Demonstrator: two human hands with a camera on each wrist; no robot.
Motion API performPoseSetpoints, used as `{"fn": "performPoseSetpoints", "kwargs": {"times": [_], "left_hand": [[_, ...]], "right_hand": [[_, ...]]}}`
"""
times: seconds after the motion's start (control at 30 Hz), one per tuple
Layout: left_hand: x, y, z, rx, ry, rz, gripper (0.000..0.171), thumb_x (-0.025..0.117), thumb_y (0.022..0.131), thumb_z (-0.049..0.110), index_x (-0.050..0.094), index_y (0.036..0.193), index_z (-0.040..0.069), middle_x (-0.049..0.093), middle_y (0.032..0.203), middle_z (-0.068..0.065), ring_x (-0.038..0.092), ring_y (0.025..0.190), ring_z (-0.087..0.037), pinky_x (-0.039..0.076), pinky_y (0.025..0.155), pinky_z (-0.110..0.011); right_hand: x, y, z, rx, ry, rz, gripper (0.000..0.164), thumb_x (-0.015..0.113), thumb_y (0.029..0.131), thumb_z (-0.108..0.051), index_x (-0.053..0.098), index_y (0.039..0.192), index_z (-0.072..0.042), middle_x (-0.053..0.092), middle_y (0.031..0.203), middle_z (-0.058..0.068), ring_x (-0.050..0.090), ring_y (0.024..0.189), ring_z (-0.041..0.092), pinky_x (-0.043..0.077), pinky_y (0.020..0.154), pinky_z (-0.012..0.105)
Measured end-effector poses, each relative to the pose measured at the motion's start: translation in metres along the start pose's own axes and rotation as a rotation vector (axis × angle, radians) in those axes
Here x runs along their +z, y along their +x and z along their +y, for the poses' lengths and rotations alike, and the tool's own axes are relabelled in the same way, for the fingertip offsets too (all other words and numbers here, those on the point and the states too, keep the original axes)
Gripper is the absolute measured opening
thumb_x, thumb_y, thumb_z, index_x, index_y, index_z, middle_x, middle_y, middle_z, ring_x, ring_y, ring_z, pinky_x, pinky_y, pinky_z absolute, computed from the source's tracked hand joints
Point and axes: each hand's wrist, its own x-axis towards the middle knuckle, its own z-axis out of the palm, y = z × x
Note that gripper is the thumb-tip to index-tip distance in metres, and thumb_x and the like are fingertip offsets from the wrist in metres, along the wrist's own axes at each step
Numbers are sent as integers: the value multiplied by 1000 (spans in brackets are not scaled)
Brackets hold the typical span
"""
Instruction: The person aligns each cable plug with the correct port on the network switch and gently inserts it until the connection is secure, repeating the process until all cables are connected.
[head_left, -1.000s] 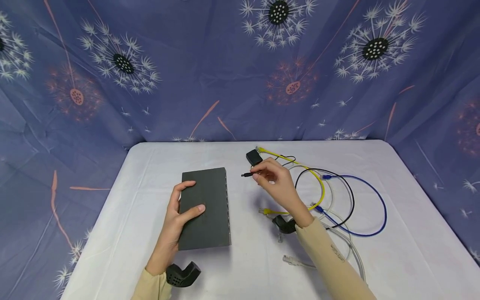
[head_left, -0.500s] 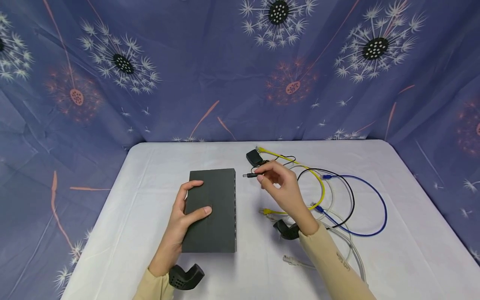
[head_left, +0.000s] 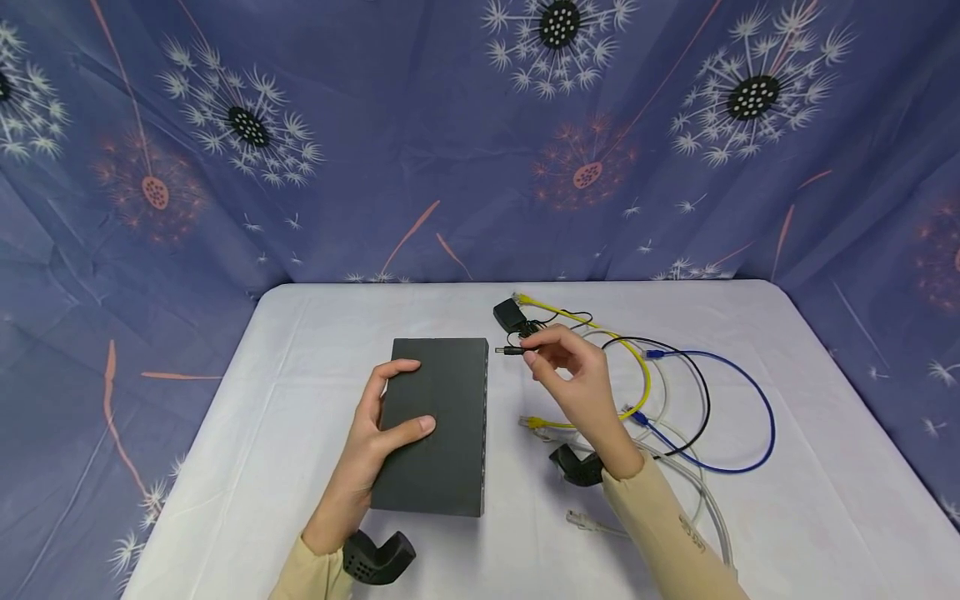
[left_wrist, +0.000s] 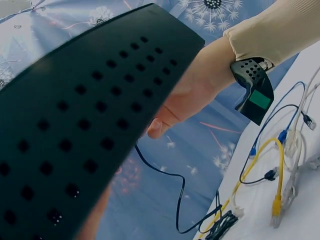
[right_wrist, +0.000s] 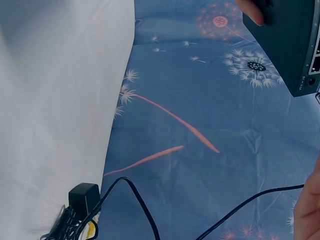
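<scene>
Left hand point(head_left: 367, 450) grips black box point(head_left: 442, 408) by left edge, thumb across top, over desk point(head_left: 315, 350). Right hand point(head_left: 583, 383) pinches black plug point(head_left: 512, 351), tip bare, just beside box's far right corner, not touching. Round socket point(right_wrist: 312, 81) near box corner, seen from right wrist. Best: brace box, square tip to socket, push straight, leave cord point(right_wrist: 280, 189) slack.

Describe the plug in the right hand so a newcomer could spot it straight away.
Over the white table, the left hand grips a big dark box. Just right of its far right corner, the right hand pinches a small black plug. Unlike the ends of the yellow cable and blue cable lying nearby, it is black, slim-tipped and held between finger and thumb.
</scene>
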Motion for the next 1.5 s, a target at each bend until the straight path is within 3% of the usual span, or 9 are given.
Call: {"fn": "performPoseSetpoints", "kwargs": {"times": [0.77,1.07,1.3,1.5], "left_hand": [[5,-1,2,10,1,-31,63,68,80,-3,43,135,17,49,107,-20,60,86,-29,52,68,-39],[3,-2,0,25,-5,-75,68,66,81,-3,40,141,17,42,123,-19,49,103,-36,50,75,-41],[3,-2,-1,34,27,-80,68,68,81,1,42,141,19,35,137,-13,38,113,-37,43,84,-47],[2,-1,0,5,11,-109,68,68,82,1,41,142,20,31,139,-14,38,114,-37,48,78,-48]], "right_hand": [[8,-5,-4,-20,24,13,17,63,83,14,65,96,4,61,82,8,51,59,16,44,53,24],[9,-6,-4,-17,31,14,15,63,83,14,65,94,3,61,81,7,51,59,15,43,53,24],[11,-7,-3,-7,38,13,10,63,86,9,64,95,4,61,83,12,52,59,15,44,54,24],[11,-6,-3,-11,39,13,9,64,86,8,64,95,4,61,83,15,52,59,16,44,54,24]]}}
